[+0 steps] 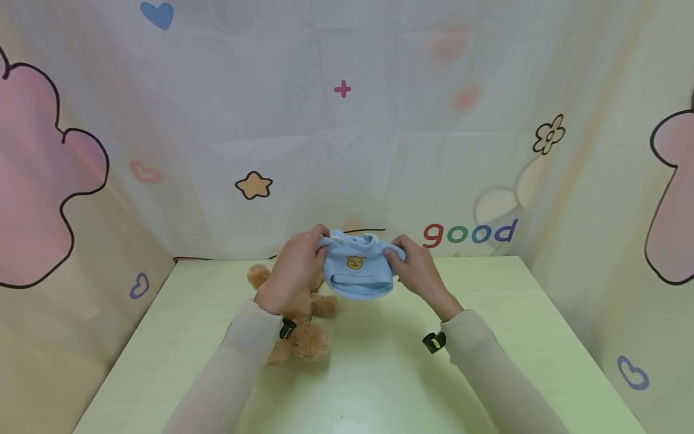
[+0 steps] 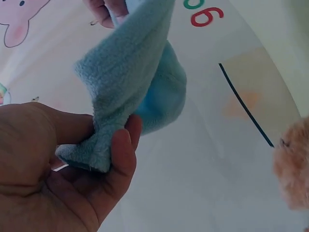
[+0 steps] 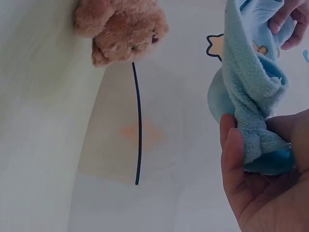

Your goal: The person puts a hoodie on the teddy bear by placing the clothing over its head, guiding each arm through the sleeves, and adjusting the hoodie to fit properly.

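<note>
A small light-blue doll sweatshirt (image 1: pixel 360 278) with a brown bear face on its chest is stretched between both hands, held up over the table. My left hand (image 1: pixel 297 265) pinches one sleeve; in the left wrist view that sleeve's cuff (image 2: pixel 87 157) pokes out between thumb and fingers. The other sleeve is pinched by my right hand (image 1: pixel 416 269), its open cuff (image 3: pixel 273 162) showing in the right wrist view. Behind my left forearm lies a brown teddy bear (image 1: pixel 310 340), partly hidden by that hand and wrist.
The pale green table (image 1: pixel 542 361) spreads beneath the arms. Its back and sides are bounded by a printed curtain (image 1: pixel 303 120) with hearts, a star and the word "good". A dark strap with a small device (image 1: pixel 434 342) sits at each wrist.
</note>
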A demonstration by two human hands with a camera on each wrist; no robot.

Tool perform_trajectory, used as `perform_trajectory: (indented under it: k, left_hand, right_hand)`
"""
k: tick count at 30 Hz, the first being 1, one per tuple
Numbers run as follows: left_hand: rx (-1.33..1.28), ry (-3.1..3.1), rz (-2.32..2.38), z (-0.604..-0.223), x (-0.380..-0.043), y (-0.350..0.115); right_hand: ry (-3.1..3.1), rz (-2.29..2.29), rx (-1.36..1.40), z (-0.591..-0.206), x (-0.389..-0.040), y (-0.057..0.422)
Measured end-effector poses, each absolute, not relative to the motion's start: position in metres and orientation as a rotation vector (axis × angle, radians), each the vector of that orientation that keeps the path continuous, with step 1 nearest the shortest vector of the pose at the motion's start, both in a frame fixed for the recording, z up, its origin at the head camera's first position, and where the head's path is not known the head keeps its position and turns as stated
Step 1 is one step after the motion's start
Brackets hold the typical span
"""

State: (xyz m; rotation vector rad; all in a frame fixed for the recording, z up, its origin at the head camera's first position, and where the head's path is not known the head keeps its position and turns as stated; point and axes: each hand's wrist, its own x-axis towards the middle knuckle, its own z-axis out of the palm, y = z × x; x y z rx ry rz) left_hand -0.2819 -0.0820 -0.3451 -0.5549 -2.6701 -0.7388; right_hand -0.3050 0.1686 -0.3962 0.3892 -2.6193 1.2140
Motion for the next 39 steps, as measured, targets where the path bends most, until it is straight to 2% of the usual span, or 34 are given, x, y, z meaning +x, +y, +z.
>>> perform_trajectory:
  k: [18, 29, 39]
  left_hand:
    - [-0.544, -2.701, -0.765, -0.353, -0.314, -0.134]
    - [-0.517, -2.718, -0.783, -0.361, -0.327, -0.163]
    - [-0.483, -2.764, -0.789, -0.380, -0.339, -0.184]
  right_hand:
    - [-2.575, 1.506, 0.444, -0.397, -0.327, 0.125]
    - [-2.576, 1.623, 0.414, -0.415, -0.341, 0.097]
    - [-2.633, 1.737, 0.418, -0.453, -0.347, 0.074]
